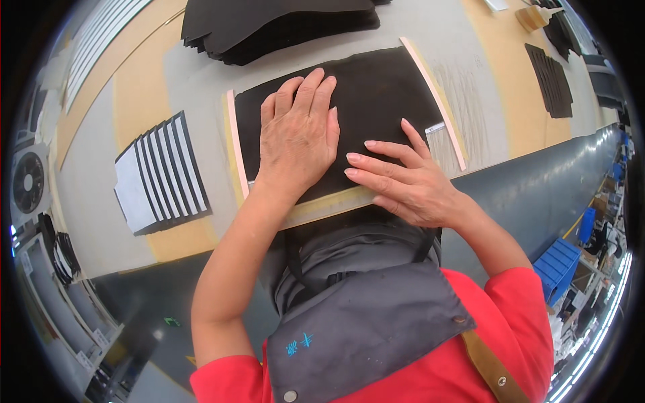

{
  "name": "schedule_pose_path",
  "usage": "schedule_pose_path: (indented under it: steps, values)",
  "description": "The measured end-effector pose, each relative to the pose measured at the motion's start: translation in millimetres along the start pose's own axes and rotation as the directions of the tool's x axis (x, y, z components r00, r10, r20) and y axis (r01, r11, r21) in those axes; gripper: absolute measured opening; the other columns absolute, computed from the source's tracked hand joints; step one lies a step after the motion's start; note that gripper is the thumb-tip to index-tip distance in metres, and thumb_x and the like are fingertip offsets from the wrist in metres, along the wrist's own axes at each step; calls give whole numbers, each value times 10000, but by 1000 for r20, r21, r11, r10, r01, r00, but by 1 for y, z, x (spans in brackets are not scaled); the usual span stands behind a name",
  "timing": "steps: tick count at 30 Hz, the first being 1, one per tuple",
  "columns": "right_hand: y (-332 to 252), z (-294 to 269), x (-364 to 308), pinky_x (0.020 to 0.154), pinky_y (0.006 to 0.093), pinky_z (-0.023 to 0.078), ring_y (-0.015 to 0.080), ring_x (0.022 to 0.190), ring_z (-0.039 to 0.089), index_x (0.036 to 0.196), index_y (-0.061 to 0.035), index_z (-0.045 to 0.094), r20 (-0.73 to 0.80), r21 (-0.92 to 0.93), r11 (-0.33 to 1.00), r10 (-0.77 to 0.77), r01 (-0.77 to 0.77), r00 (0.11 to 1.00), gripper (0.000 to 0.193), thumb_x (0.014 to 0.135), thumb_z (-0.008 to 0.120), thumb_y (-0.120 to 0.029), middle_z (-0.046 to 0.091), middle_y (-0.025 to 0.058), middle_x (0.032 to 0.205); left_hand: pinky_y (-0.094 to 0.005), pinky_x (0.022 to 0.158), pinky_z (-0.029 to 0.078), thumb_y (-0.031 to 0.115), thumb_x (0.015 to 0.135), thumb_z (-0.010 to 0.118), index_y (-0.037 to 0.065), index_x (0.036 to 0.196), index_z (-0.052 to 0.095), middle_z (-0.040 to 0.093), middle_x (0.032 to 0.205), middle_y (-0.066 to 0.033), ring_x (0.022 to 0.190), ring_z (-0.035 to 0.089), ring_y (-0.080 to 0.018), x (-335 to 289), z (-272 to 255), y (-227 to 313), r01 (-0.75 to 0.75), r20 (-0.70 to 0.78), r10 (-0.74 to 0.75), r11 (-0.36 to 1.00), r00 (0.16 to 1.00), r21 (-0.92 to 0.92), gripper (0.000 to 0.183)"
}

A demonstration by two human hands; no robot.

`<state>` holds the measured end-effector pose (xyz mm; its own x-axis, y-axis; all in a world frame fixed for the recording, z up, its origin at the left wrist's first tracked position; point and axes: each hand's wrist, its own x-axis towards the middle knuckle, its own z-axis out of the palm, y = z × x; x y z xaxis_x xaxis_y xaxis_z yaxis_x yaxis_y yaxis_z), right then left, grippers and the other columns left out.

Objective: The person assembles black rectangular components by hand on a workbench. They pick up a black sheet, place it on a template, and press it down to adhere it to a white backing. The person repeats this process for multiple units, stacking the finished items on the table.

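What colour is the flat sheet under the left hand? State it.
The flat sheet is black, clearest in the head view.

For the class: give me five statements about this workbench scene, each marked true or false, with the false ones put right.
1. The left hand lies on the black sheet. True.
2. The right hand has its grip on the bottle. False: the hand is spread open over the sheet; the bottle is away at the table's far right.
3. The sheet lies between two pink strips. True.
4. The apron is red. False: it is dark grey; the shirt is red.
5. The black-and-white pieces overlap in a row left of the sheet. True.
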<state>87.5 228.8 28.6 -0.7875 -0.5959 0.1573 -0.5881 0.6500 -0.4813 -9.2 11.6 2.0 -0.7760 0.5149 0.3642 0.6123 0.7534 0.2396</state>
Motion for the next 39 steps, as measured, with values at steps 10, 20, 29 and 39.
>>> schedule_pose_path:
  steps: [10, 20, 29, 39]
  values:
    - [-6, 1, -7, 1237, 672, 164, 234, 1416, 485, 1397, -158, 647, 77, -112, 989, -89, 98, 993, 495, 933, 696, -325, 590, -13, 1482, -435, 1075, 387, 178, 923, 651, 113, 1361, 590, 586, 1412, -47, 1287, 520, -272, 0, 1, 1, 6, -29, -7, 1000, 1000, -29, 447]
    - [15, -25, 12, 1280, 558, 146, 258, 1466, 439, 1482, -127, 565, 17, -66, 998, 3, -2, 1000, 523, 1050, 517, -419, 537, 44, 1540, -520, 1181, 361, 149, 949, 671, 12, 1482, 483, 462, 1511, -229, 1420, 436, -404, -53, -24, 32, 85, -1, -88, 960, 996, -266, 582]
    - [19, -8, 23, 1283, 549, 156, 244, 1486, 405, 1516, -155, 522, 164, -276, 957, -45, 90, 985, 550, 1005, 603, -341, 497, 11, 1576, -584, 1211, 268, 316, 983, 667, 44, 1520, 465, 415, 1593, -174, 1492, 356, -400, -82, -36, 29, 186, 128, -175, 980, 976, -74, 635]
    - [19, -10, 20, 1274, 550, 176, 241, 1476, 421, 1516, -149, 522, 137, -251, 964, -51, 85, 989, 549, 999, 621, -306, 510, 21, 1564, -538, 1234, 256, 336, 963, 688, 45, 1555, 424, 383, 1626, -191, 1521, 307, -424, -85, -41, 18, 181, 166, -157, 973, 974, -140, 711]
